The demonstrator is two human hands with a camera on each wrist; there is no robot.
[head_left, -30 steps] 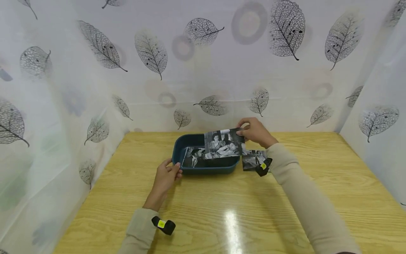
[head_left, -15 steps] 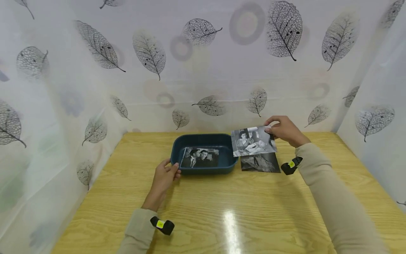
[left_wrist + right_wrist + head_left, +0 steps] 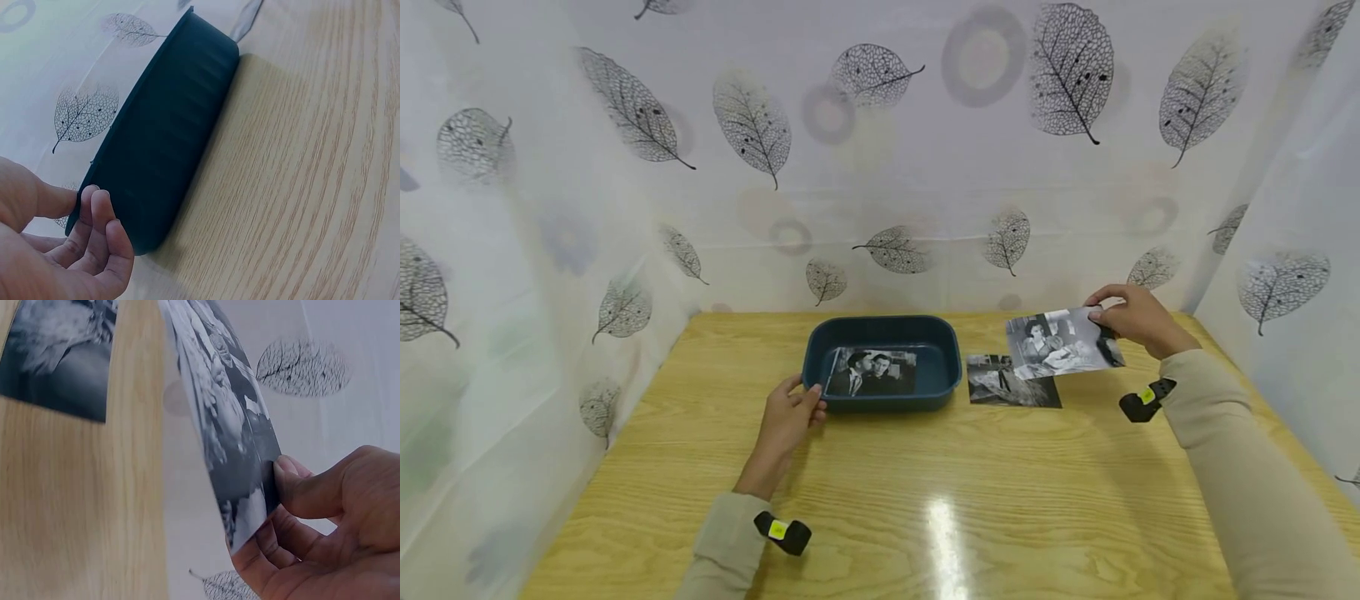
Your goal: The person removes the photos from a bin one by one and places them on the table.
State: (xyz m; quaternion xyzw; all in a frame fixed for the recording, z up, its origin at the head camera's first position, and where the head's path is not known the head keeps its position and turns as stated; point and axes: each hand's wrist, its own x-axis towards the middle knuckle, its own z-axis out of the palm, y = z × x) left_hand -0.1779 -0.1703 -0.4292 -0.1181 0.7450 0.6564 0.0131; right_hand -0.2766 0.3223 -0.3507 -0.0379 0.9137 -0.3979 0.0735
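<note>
My left hand [image 3: 790, 417] grips the front left corner of a dark teal plastic tray [image 3: 936, 401], thumb on the rim and fingers curled against the outer wall, as the left wrist view shows. Flat inside the tray lies a black-and-white photo [image 3: 872, 372] of two people. With thumb and fingers my right hand [image 3: 1142, 321] pinches a second black-and-white photo [image 3: 1060, 342] by its upper right edge, held tilted above the table. A third photo [image 3: 1000, 390] rests on the table just right of the tray, its upper right part covered by the held one.
The wooden table [image 3: 880, 492] runs back to a pale curtain [image 3: 910, 192] printed with leaves, which also hangs at both sides. Black wrist cameras [image 3: 784, 533] are strapped on both sleeves. Bare wood lies around the tray and photos.
My right hand has carried the pinched photo rightward, from over the tray past the photo on the table. The tray photo and the table photo are uncovered more. My left hand stays on the tray.
</note>
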